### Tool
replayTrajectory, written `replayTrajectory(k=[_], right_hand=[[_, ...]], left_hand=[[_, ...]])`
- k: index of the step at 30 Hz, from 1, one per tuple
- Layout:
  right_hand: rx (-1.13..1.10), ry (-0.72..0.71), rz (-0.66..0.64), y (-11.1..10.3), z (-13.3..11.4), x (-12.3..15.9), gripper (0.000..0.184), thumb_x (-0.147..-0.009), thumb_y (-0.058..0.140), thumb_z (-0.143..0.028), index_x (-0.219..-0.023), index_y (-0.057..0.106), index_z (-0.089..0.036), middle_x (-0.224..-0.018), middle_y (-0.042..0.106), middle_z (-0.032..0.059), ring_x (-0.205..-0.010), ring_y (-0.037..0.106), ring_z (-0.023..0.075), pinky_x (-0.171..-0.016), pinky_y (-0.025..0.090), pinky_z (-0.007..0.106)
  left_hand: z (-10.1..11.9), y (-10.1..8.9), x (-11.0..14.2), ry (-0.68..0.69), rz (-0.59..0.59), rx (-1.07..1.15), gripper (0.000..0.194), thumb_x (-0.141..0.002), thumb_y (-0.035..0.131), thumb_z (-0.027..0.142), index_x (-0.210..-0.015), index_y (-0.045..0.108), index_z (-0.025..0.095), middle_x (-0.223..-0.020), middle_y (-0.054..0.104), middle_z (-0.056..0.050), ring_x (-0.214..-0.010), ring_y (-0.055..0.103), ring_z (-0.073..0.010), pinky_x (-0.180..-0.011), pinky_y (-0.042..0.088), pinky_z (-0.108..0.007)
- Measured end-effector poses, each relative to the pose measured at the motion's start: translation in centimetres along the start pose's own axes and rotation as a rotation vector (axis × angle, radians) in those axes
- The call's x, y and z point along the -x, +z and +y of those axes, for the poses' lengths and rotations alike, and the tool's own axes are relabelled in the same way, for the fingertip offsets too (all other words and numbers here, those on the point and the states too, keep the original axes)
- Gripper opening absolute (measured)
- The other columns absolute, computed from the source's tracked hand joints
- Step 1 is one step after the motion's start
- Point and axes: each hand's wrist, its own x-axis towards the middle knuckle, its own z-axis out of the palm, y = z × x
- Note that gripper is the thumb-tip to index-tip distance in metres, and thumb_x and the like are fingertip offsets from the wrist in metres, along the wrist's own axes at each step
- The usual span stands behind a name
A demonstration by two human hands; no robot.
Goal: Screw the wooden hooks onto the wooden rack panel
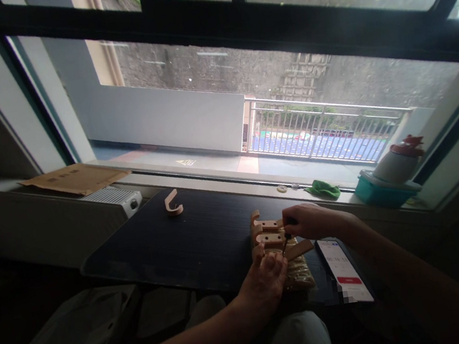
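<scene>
My right hand (307, 221) is closed around the dark handle of a screwdriver (288, 237), its thin shaft slanting down toward my left fingertips. My left hand (268, 277) grips a light wooden hook (301, 249), whose flat end sticks out to the right; the fingers hide its middle and the tool's tip. Just beyond, two more wooden hooks (271, 238) with dark holes lie side by side. All of them rest on a pack wrapped in clear plastic (300, 275). Apart from these, another curved wooden hook (170, 205) is at the table's far left.
The dark table (155, 249) stands against a window sill. A phone (344, 272) showing a timer lies right of the pack. On the sill are a green cloth (322, 189), a teal box (378, 189) with a white bottle (399, 162), and a brown envelope (76, 179).
</scene>
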Motion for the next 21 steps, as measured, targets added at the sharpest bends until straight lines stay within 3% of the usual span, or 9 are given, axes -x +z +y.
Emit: replayTrajectory(k=[7, 13, 21], right_hand=[[0.061, 0.136, 0.099, 1.0, -1.8, -0.4, 0.020, -0.077, 0.049, -0.034, -0.085, 0.062, -0.022, -0.082, 0.064, 0.0024, -0.069, 0.053, 0.0129, -0.056, 0.031, 0.024], [0.092, 0.134, 0.109, 1.1, -2.2, -0.4, 0.025, -0.075, 0.050, -0.040, -0.084, 0.062, -0.021, -0.078, 0.064, 0.0029, -0.064, 0.054, 0.0129, -0.054, 0.032, 0.024], [0.133, 0.192, 0.146, 1.4, -3.3, 0.7, 0.024, -0.073, 0.050, -0.032, -0.090, 0.064, -0.021, -0.087, 0.066, 0.0062, -0.073, 0.058, 0.0158, -0.057, 0.035, 0.024]], left_hand=[[-0.2, -0.4, 0.4, 0.026, 0.024, 0.006, 0.046, -0.086, 0.039, 0.024, -0.128, 0.039, 0.006, -0.123, 0.049, -0.015, -0.116, 0.039, -0.0271, -0.106, 0.007, -0.051], [-0.2, -1.0, 0.6, 0.029, 0.052, 0.051, 0.053, -0.082, 0.046, 0.029, -0.128, 0.038, 0.006, -0.122, 0.050, -0.014, -0.112, 0.041, -0.0271, -0.106, 0.003, -0.050], [-0.5, -1.6, 1.0, 0.079, 0.010, 0.052, 0.070, -0.076, 0.049, 0.034, -0.134, 0.026, 0.004, -0.127, 0.044, -0.016, -0.114, 0.036, -0.0288, -0.105, -0.001, -0.051]])
